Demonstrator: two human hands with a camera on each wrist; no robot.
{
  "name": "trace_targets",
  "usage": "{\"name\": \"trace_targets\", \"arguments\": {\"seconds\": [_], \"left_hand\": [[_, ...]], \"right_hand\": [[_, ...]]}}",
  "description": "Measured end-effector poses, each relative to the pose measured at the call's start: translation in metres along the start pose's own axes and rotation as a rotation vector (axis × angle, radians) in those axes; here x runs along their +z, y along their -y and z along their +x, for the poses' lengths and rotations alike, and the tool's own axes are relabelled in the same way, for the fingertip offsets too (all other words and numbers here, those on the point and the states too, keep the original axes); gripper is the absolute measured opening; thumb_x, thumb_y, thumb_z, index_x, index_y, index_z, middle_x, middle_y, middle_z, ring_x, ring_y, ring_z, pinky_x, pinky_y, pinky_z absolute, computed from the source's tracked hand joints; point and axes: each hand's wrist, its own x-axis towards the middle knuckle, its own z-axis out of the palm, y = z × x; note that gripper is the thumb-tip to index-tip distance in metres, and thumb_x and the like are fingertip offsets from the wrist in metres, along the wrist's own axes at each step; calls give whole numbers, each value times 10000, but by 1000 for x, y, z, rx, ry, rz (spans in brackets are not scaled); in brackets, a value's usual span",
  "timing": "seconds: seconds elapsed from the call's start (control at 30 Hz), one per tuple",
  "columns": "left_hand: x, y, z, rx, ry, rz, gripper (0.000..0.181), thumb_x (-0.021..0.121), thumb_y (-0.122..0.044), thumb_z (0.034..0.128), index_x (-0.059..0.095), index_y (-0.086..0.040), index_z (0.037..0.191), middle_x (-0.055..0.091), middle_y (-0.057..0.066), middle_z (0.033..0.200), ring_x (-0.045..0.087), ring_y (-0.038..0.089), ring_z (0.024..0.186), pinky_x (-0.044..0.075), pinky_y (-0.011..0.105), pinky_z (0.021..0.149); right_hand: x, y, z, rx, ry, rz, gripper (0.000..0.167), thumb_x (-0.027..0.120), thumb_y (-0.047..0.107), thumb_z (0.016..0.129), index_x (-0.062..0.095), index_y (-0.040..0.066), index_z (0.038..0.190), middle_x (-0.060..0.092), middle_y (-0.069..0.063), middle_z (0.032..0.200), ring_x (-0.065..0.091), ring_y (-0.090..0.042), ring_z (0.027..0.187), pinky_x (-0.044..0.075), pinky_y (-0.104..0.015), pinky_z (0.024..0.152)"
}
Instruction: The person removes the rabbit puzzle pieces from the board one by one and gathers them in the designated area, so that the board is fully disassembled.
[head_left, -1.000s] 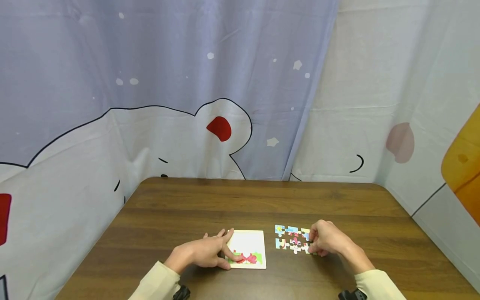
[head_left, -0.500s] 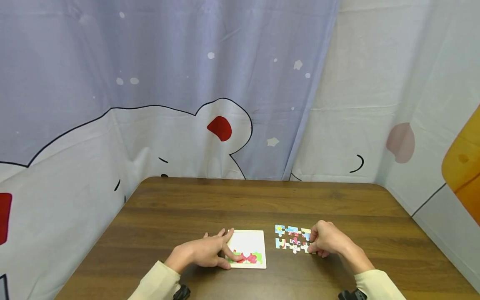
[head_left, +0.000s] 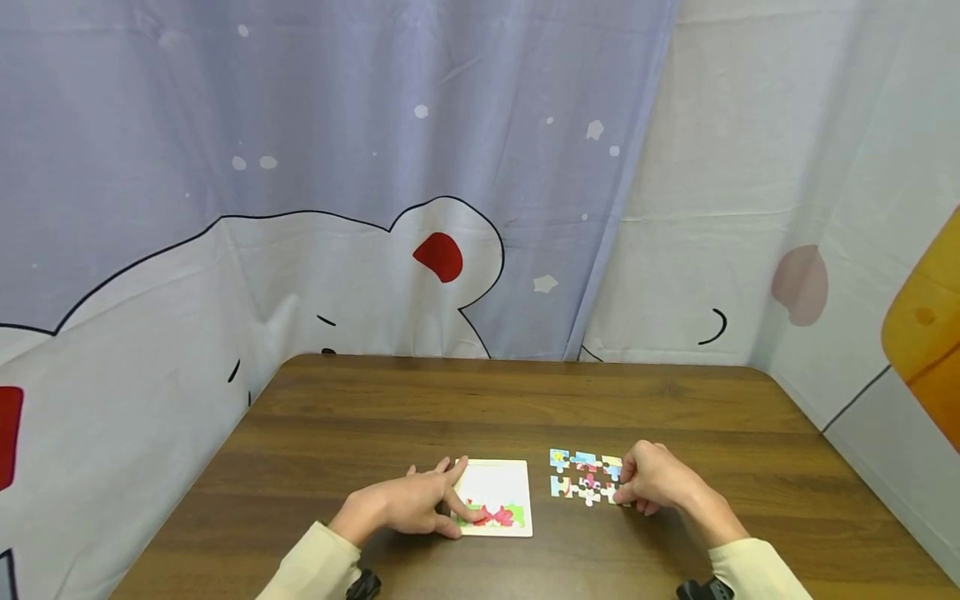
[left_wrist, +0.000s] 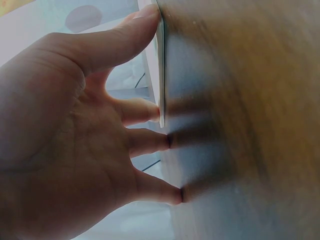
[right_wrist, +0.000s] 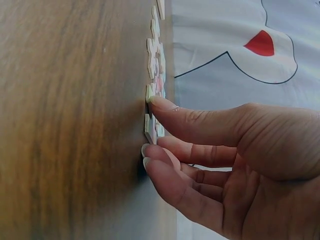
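On the wooden counter (head_left: 390, 396), well in from its far edge, the left hand (head_left: 412, 503) lies spread and the right hand (head_left: 662, 477), closer to the right edge, is narrowed. Under the left fingers, a white puzzle board (head_left: 495, 482) looks well under half done: a coloured strip (head_left: 517, 515) fills only its side farthest from that far edge. Seemingly left to place are the loose pieces (head_left: 587, 458), in two rough rows towards the right edge, the right thumb and fingers curled about one end piece (right_wrist: 150, 130).

Head view faces forward and down; sideways wrist close-ups seemingly share the table (head_left: 450, 408).
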Motion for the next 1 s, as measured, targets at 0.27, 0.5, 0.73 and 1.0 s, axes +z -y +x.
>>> {"name": "trace_targets", "arguments": {"seconds": [0.27, 0.5, 0.73, 1.0], "left_hand": [[0, 0, 0, 2, 4, -3, 324, 720, -324, 923, 721, -339, 1247, 118, 196, 1645, 85, 431, 1493, 121, 798, 1033], [0, 0, 0, 3, -3, 8, 318, 723, -327, 916, 729, -332, 1234, 118, 203, 1643, 76, 438, 1492, 123, 802, 1028], [2, 4, -4, -6, -2, 7, 332, 719, -337, 916, 718, -345, 1248, 112, 202, 1644, 85, 448, 1487, 133, 808, 1019], [1, 2, 0, 1, -13, 38, 348, 721, -358, 910, 712, -357, 1258, 140, 203, 1639, 105, 456, 1483, 169, 797, 1023]], "right_hand": [[-2, 8, -2, -30, -27, -5, 209, 817, 27, 809, 638, 51, 704, 610, -75, 565, 600, -182, 472, 539, -325, 458], [8, 40, 1, -249, -8, 42, 115, 733, -38, 854, 687, 24, 768, 639, -61, 649, 618, -188, 508, 528, -312, 453], [51, 97, 9, -381, 166, 88, 44, 716, -80, 849, 700, -44, 868, 643, -57, 712, 631, -183, 496, 539, -315, 450], [94, 122, 14, -344, 276, 155, 203, 693, -182, 766, 672, -54, 923, 618, -65, 739, 636, -179, 483, 539, -315, 437]]}}
